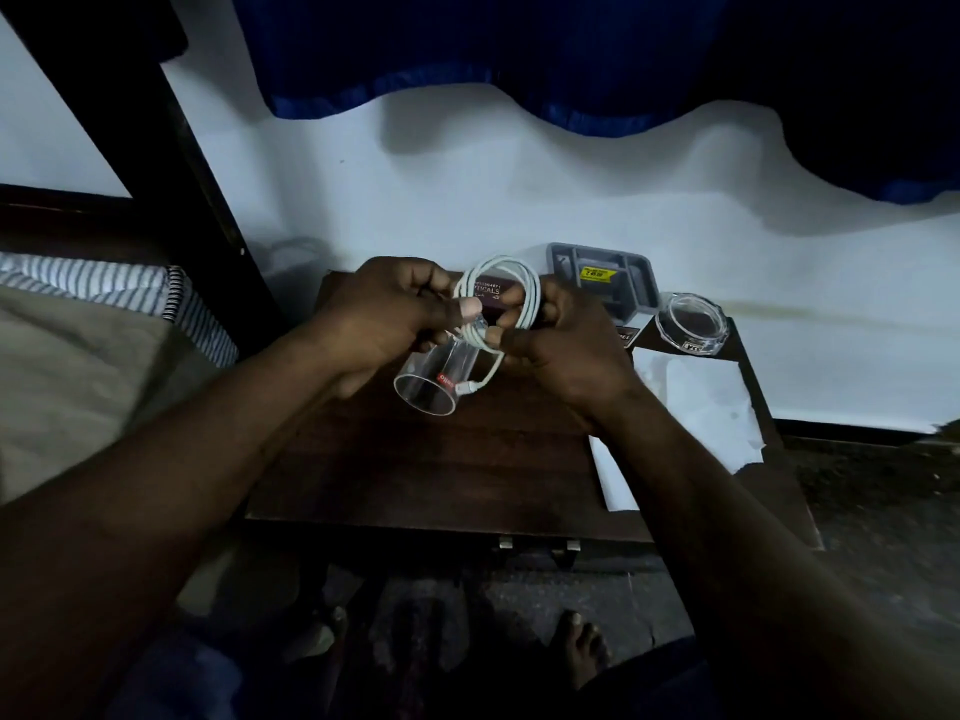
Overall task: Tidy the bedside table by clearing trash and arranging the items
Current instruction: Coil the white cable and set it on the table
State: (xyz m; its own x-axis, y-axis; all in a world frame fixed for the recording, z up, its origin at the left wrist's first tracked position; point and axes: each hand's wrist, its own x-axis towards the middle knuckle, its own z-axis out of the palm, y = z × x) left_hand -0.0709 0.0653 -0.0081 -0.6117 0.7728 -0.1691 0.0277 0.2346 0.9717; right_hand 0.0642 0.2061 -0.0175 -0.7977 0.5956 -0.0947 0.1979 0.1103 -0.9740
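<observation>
Both hands are above the back of the bedside table (426, 459), winding a white cable (511, 298) into a loop: the left hand (384, 314) pinches one side of the coil, the right hand (561, 345) grips the other, and the plug end dangles below. To finish well, I'd tuck that loose end through the loop so it cannot spring open — then set it down flat. A clear glass (434, 379) lies on its side just under the hands, free to roll. The grey tray (641, 283) and glass dish (691, 322) crowd the back right with white paper (685, 407) in front — the front left is open.
</observation>
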